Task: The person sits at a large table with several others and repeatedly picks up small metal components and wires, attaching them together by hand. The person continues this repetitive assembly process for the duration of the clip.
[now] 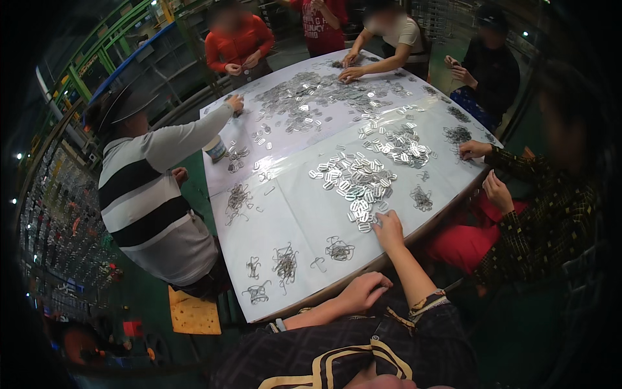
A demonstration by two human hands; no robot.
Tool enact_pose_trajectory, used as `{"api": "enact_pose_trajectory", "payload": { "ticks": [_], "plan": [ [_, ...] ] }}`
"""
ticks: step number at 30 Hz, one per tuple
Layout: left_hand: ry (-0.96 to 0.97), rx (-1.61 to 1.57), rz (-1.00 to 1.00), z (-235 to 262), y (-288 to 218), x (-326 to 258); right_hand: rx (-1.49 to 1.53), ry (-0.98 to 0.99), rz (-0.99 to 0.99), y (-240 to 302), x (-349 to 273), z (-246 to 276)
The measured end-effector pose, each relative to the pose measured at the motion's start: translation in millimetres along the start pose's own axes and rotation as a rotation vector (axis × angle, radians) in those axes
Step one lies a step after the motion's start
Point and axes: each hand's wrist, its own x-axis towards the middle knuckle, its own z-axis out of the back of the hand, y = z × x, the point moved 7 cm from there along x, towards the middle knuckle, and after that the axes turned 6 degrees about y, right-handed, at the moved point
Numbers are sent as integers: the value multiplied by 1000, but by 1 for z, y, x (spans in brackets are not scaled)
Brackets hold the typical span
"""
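My right hand (391, 231) reaches over the table's near edge, its bent fingers at the near end of a pile of flat, oval, slotted metal buckles (353, 178). Whether a buckle is between the fingertips is too small to make out. Closer to my body, my left hand (365, 293) is curled by the table's edge, and whatever its fingers hold is hidden. Thin bent wire hooks (339, 249) lie in a small heap left of my right hand. A second wire heap (422, 198) sits to the right of the buckles.
The white-covered table (285, 194) carries another buckle pile (405, 144), a wide far spread of metal pieces (311, 94) and more wire heaps (285, 264). A co-worker in a striped top (155, 188) reaches in from the left; another person's hand (475, 150) works at the right edge. Several others surround the far side.
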Motion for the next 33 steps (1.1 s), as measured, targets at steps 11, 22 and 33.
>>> {"api": "enact_pose_trajectory", "payload": {
  "ticks": [11, 22, 33],
  "plan": [
    [10, 8, 62, -8, 7, 1, 397, 115, -250, -35, -2, -1],
    [-221, 7, 197, 9, 16, 15, 1070, 56, -381, 3, -112, 58],
    [-296, 100, 208, 8, 15, 13, 1054, 0, -285, 12, -133, 67]
  ]
}}
